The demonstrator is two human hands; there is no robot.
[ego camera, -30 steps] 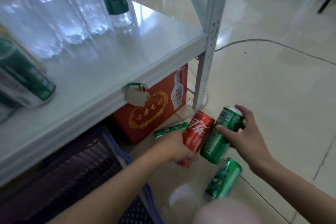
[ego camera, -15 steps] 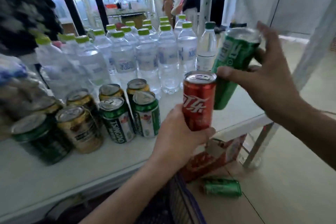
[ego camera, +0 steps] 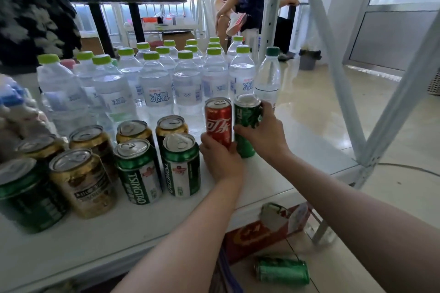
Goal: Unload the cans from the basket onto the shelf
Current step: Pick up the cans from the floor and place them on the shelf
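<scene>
While both hands set their cans down on the white metal shelf, the step in hand seems to be the placing: the left hand grips the slim red aluminium cola can low on its body, and the right hand wraps around the slim green aluminium soda can touching it at 3 o'clock. Both forearms reach forward from 6 o'clock, wrists nearly level. Next, I judge, the fingers must let go without tipping them, since one more green can lies on the floor at 5 o'clock.
</scene>
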